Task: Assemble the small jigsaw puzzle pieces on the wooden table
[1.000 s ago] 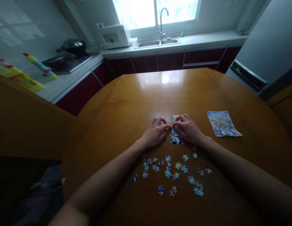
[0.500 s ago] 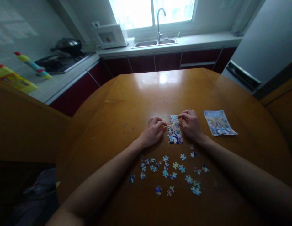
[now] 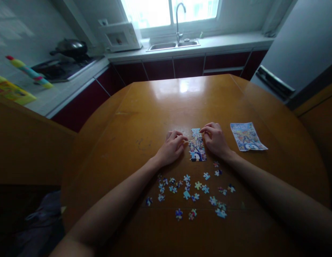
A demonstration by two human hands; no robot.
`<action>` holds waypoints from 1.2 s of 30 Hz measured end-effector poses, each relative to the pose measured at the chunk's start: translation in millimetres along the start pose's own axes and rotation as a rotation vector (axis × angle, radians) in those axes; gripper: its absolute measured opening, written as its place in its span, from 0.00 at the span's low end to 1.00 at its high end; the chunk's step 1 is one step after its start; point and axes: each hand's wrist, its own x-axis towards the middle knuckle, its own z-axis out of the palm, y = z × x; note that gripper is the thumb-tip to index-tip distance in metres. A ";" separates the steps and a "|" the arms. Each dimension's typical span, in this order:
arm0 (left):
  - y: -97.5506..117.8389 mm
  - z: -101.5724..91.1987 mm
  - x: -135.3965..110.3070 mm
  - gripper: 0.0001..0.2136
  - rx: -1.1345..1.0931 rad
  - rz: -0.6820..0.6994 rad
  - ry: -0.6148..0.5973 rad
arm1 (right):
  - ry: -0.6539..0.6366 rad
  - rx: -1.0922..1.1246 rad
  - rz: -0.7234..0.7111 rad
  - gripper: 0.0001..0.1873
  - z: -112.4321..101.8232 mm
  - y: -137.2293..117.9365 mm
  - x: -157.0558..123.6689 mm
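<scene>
A partly joined jigsaw puzzle lies flat on the wooden table, with a dark blue and white figure at its near end. Against its left edge, my left hand is closed, with fingers bent and tips at the border. My right hand curls over the upper right edge, index finger and thumb touching the puzzle there. Whether a loose piece is also between the fingertips is too small to make out. Loose puzzle pieces are scattered nearer to me, several light blue, others dark blue or reddish.
To the right of my right hand lies a creased picture sheet. The table has a rounded outline. Beyond it stand a counter with a sink, a microwave, and a stove with a dark pan. Bottles stand at left.
The whole view has shifted slightly, so everything sits a little higher and further left. Both hands stay at the puzzle's edges; the right fingers have moved slightly.
</scene>
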 end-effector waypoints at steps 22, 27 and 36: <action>-0.5 -0.6 0.6 0.11 -0.020 -0.010 0.002 | 0.020 0.003 0.013 0.11 -0.2 -0.9 0.8; 0.1 -1.0 0.9 0.09 -0.013 -0.008 0.005 | 0.032 0.006 0.018 0.11 0.2 -2.5 0.3; -2.8 -0.5 2.0 0.09 -0.001 0.010 0.015 | -0.046 0.056 -0.033 0.07 -48.7 -38.8 12.7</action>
